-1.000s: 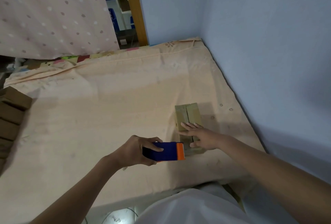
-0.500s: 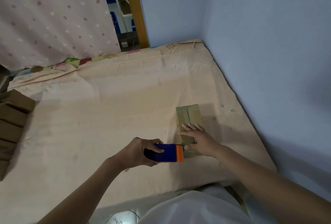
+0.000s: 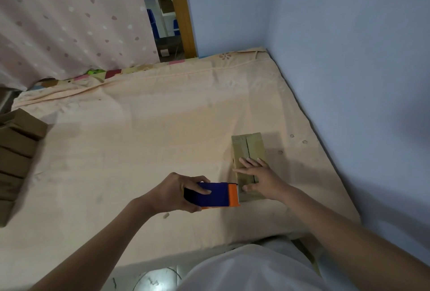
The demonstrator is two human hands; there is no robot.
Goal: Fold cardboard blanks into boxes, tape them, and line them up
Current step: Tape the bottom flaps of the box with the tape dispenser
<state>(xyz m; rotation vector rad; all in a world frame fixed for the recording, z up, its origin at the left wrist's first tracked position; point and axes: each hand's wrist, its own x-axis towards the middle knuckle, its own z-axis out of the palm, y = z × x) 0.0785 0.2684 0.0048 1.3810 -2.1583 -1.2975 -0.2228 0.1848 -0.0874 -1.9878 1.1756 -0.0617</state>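
Head view: A folded cardboard box (image 3: 249, 165) is seen lying flat on the peach bedsheet (image 3: 139, 141), right of frame centre, near the blue wall (image 3: 349, 81). The right hand (image 3: 260, 177) is laid on its top, fingers straight and spread, pressing over the centre seam. A blue and orange tape dispenser (image 3: 216, 195) is gripped by the left hand (image 3: 176, 191), fingers curled round it, its orange end touching the box's near left corner. Stacked cardboard boxes (image 3: 16, 158) are noted at the left edge.

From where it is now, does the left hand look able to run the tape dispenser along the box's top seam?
Probably not the whole seam: the right hand lies flat across the box over the near part. The left hand holds the tape dispenser at the box's near left edge.
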